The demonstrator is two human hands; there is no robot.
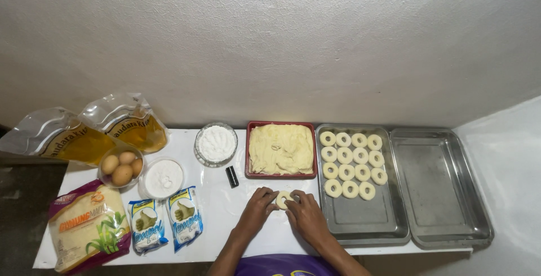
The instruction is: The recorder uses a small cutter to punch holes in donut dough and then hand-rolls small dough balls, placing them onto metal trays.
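Two bare forearms end in the left hand (257,208) and right hand (307,215), no sleeves, rings or watch visible; purple garment (282,266) covers the lap.

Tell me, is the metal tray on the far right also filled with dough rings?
No, the far right metal tray holds nothing, while the dough rings all lie in the tray beside it.

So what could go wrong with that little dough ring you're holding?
The soft dough ring is pinched between the left hand and right hand, so it might squash or tear. The small black cylinder stands close by and might get knocked over. Rings already fill much of the metal tray; crowded ones might stick together.
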